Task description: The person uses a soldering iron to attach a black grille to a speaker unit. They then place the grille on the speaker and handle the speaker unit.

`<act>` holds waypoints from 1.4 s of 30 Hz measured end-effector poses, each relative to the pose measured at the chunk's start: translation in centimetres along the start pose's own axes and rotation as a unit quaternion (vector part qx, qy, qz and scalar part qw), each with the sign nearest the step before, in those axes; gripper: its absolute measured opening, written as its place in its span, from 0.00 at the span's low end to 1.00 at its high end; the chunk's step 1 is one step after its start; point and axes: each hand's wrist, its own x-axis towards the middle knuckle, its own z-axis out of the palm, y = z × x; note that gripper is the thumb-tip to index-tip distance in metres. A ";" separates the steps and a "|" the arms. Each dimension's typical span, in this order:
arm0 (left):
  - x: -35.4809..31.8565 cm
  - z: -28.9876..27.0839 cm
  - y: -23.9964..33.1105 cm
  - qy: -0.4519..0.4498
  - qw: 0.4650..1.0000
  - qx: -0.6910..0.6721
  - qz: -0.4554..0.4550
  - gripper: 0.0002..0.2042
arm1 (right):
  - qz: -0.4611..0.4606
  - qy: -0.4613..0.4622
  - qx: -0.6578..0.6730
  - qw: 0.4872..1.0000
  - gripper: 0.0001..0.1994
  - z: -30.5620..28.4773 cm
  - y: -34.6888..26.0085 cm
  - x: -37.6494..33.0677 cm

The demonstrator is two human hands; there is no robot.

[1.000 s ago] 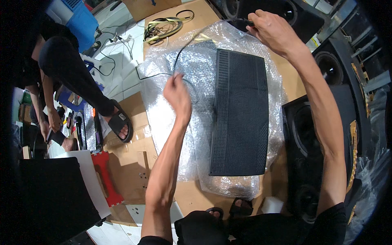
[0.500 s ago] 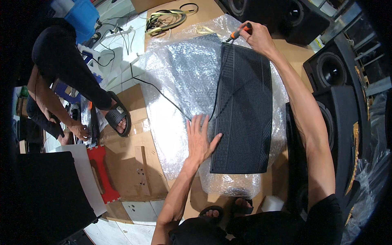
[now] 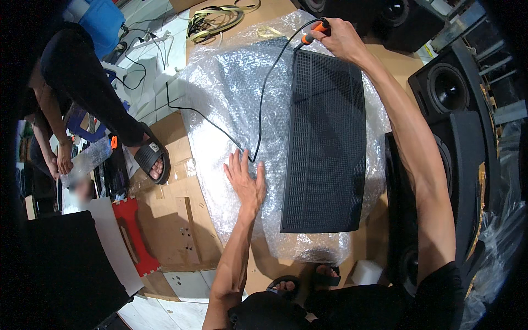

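Both hands work over a sheet of bubble wrap (image 3: 220,93) spread across the cardboard-covered floor (image 3: 170,220). Right hand (image 3: 342,39): arm fully extended toward 12 o'clock, forearm running along the right edge of the black speaker grille (image 3: 325,143), fingers closed around an orange-handled tool (image 3: 314,32) whose tip meets the grille's top left corner. Left hand (image 3: 246,180): forearm rising from 6 o'clock, palm down, fingers spread and flat on the bubble wrap, holding nothing; the fingertips sit at the low point of the black cable (image 3: 263,99).

The cable runs from the tool handle down to a bend just beside the left fingers, then leads away toward 10 o'clock and off the wrap. The grille lies flat on the bubble wrap, long axis running 12 to 6 o'clock, just to the right of the left hand and not touching it.

Surroundings:
- Black loudspeaker cabinets (image 3: 451,93) stand at 2 to 4 o'clock, close to the right arm.
- A coil of yellow-green strap (image 3: 212,17) lies at 11 o'clock beyond the wrap.
- A red stool (image 3: 135,231) lies at 8 o'clock.
- Another person (image 3: 82,88) crouches at 9 to 10 o'clock, one sandalled foot (image 3: 151,158) on the cardboard, well apart from both hands.
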 end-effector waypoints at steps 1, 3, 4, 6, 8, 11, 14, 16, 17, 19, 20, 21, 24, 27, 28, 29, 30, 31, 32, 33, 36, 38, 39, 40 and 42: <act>0.0 0.0 0.0 -0.002 1.000 0.006 0.000 0.24 | -0.005 0.001 0.005 1.000 0.12 0.1 0.1 0.1; 0.0 0.1 0.0 -0.004 1.000 0.012 0.001 0.24 | -0.016 0.003 0.014 1.000 0.12 0.3 0.2 0.2; 0.0 0.0 0.0 -0.004 1.000 0.013 0.000 0.24 | -0.012 0.005 0.012 1.000 0.12 0.4 0.2 0.2; 0.0 0.1 0.0 -0.002 1.000 0.014 0.000 0.24 | -0.003 0.009 0.007 1.000 0.12 0.6 0.1 0.2; 0.1 0.1 0.1 0.001 1.000 0.012 -0.001 0.24 | -0.001 0.007 0.000 1.000 0.12 1.0 0.6 0.3; 0.1 0.3 -0.1 0.006 1.000 0.013 -0.002 0.23 | -0.022 -0.010 -0.028 0.999 0.13 0.9 1.0 0.6; 0.0 0.3 -0.2 0.012 1.000 0.011 -0.001 0.23 | -0.029 -0.022 -0.046 0.998 0.13 0.3 0.5 1.2; 0.0 0.3 -0.2 0.012 1.000 0.009 -0.003 0.23 | -0.020 -0.020 -0.040 0.999 0.12 0.2 0.1 1.6; 0.1 0.3 -0.2 0.011 1.000 0.008 -0.004 0.23 | -0.013 -0.016 -0.031 0.999 0.12 0.3 0.0 1.7; 0.1 0.4 -0.2 0.010 1.000 0.011 -0.003 0.23 | -0.011 0.001 -0.029 1.000 0.13 0.5 0.4 1.9; 0.1 0.5 -0.1 0.009 1.000 0.012 -0.002 0.23 | -0.017 0.015 -0.036 0.999 0.13 0.8 0.9 1.9; 0.2 0.5 -0.1 0.009 1.000 0.010 -0.001 0.23 | -0.022 0.028 -0.042 0.998 0.13 1.0 1.4 2.0; 0.1 0.1 0.0 0.009 1.000 0.010 -0.004 0.23 | 0.013 -0.016 -0.072 0.997 0.13 1.3 0.7 2.3; 0.2 0.0 0.1 0.012 1.000 0.006 -0.007 0.23 | -0.030 0.005 -0.052 0.998 0.14 1.1 0.1 2.2; 0.2 0.1 0.1 0.010 1.000 0.006 -0.007 0.23 | -0.028 0.007 -0.056 0.998 0.14 1.2 0.3 2.3; 0.2 0.1 0.1 0.008 1.000 0.007 -0.008 0.23 | -0.026 0.009 -0.059 0.998 0.14 1.2 0.5 2.3; 0.2 0.1 0.1 0.007 1.000 0.010 -0.007 0.23 | -0.025 0.011 -0.062 0.998 0.14 1.2 0.7 2.4; 0.2 0.2 0.0 0.006 1.000 0.013 -0.007 0.23 | -0.008 0.003 -0.063 0.998 0.14 1.3 0.7 2.4; 0.1 0.2 -0.1 0.006 1.000 0.017 -0.006 0.23 | 0.009 -0.005 -0.064 0.998 0.14 1.4 0.6 2.5; 0.1 0.3 -0.2 0.008 1.000 0.014 -0.006 0.23 | 0.026 -0.013 -0.065 0.997 0.14 1.5 0.5 2.5; 0.1 0.3 -0.2 0.012 1.000 0.009 -0.006 0.23 | -0.024 0.018 -0.046 0.999 0.13 1.3 1.0 2.7; 0.1 0.3 -0.1 0.013 1.000 0.008 -0.010 0.23 | -0.011 0.003 -0.057 0.998 0.13 1.1 0.5 2.4; 0.1 0.3 -0.1 0.013 1.000 0.005 -0.011 0.23 | -0.004 -0.005 -0.062 0.998 0.12 1.1 0.2 2.3; 0.1 0.4 -0.1 0.013 1.000 0.002 -0.011 0.23 | 0.001 0.000 -0.061 0.998 0.12 1.1 0.2 2.3; 0.1 0.4 -0.2 0.014 1.000 0.001 -0.011 0.23 | 0.010 0.008 -0.059 0.998 0.12 1.3 0.3 2.2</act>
